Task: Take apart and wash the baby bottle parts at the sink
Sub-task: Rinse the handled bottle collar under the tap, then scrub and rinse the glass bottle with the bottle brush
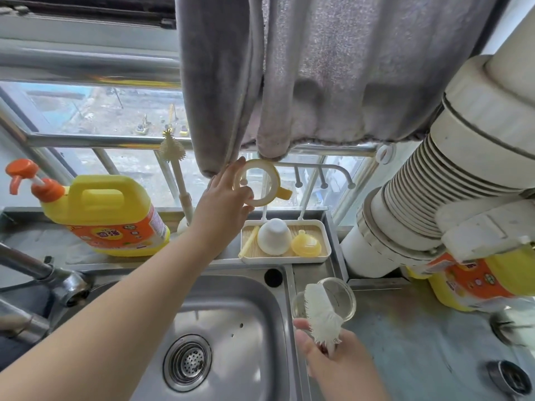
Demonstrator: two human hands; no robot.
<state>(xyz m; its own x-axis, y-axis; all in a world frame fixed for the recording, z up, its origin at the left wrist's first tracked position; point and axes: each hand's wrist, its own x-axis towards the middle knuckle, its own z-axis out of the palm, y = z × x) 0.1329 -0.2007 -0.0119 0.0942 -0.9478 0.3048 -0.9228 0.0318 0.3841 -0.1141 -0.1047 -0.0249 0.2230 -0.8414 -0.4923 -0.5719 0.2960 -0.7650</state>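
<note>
A person at a steel sink (254,319) reaches the left hand (224,195) up and away toward a drying rack (318,169) at the window, its fingers (246,195) pinching the lower rim of a yellow collar ring (273,180); the ring stands on edge, its opening facing the camera, its small tab pointing right toward the rack's pegs; it sits just left of those pegs and directly above the tray (325,241), so the left hand is plainly the nearer one for hanging it; whether the ring already touches a peg cannot be told.

The right hand (327,363), low and near the sink's right rim, curls its fingers (301,325) round the handle of a white brush (321,314), whose bristled head points up and away, long axis leaning left; the clear bottle (343,299) lies just behind the brush on the table (419,342), mouth toward the camera; whether this hand also grips the bottle is unclear.

In the tray: 1 white cap (273,237), upturned, 1 yellow teat (306,246) beside it at right, 1 pale straw (249,241) lying along the left edge.

Counted overall: 2 brushes, the second one (172,149) standing upright at the window; 2 detergent jugs, 1 at left (113,215) with an orange pump, 1 at right (469,279) partly hidden by a pipe; 1 tap (49,273); 1 grey towel (318,68) overhead.
</note>
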